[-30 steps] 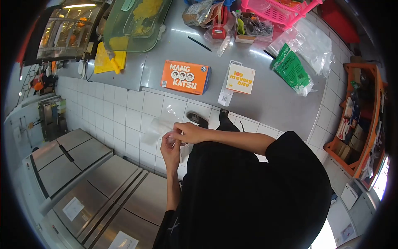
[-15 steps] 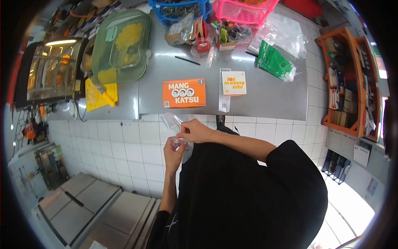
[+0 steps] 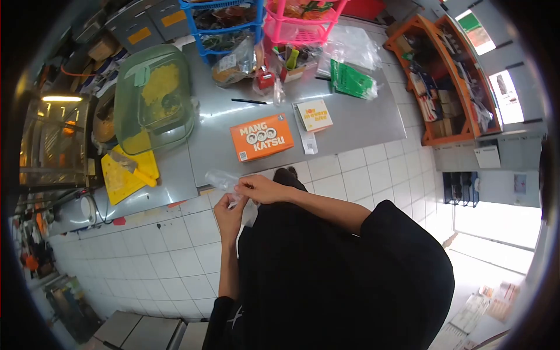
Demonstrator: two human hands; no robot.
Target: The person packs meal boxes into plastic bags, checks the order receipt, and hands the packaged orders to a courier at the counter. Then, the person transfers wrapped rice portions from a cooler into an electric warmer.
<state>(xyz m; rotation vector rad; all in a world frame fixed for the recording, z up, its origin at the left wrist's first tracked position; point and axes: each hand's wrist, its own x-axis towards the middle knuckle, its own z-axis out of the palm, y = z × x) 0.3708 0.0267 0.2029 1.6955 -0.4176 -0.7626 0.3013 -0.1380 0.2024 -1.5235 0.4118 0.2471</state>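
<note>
Left hand [image 3: 229, 213] and right hand [image 3: 261, 189] still pinch clear plastic [image 3: 221, 179], grip narrow. Plastic now looks more bunched, ahead-left of grip; handling seems unfinished. Orange box [image 3: 261, 138] beyond grip on tabletop [image 3: 364, 119], untouched.

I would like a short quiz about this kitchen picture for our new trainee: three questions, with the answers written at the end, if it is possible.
1. What do the left hand and the right hand hold between them?
2. True or false: in the picture, the orange box is to the left of the white box.
3. Choose: the yellow-handled tool lies on a board coloured a) blue, b) pink, c) yellow.

Key:
1. Thin clear plastic, perhaps a bag.
2. True.
3. c.
</note>
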